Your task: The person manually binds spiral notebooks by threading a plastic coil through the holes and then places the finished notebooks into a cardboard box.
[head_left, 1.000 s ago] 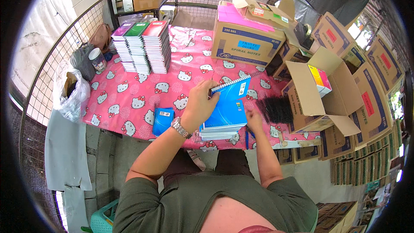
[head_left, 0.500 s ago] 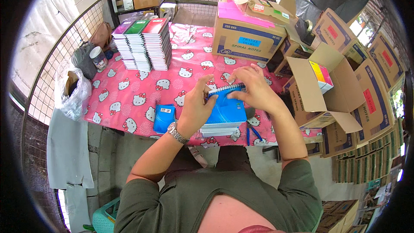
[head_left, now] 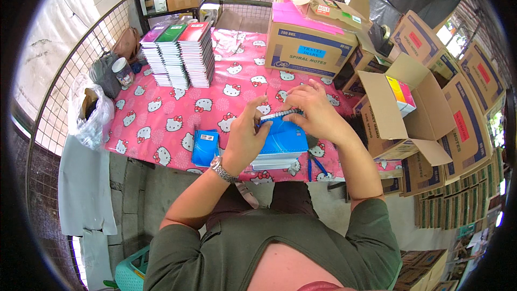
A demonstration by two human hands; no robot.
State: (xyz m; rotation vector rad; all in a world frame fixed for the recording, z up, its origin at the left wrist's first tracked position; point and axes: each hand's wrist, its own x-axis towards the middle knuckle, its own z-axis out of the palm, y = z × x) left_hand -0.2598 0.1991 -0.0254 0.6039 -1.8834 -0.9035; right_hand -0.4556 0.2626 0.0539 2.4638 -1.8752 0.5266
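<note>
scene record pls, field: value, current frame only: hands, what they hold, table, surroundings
left hand: grips the left end of the blue spiral notebook, wristwatch on that wrist
right hand: on the notebook's spiral edge, fingers curled over it
under notebook: stack of blue notebooks
beside stack: small blue booklet lying flat to its left
table: pink cartoon-cat cloth
far left of table: three tall notebook stacks
right: open cardboard box, more cartons behind

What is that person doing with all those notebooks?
The person is holding a blue spiral notebook by its wire edge with the left hand and right hand. It sits atop a small pile on a pink cartoon-cat tablecloth. Taller notebook stacks and cardboard boxes stand nearby.
</note>
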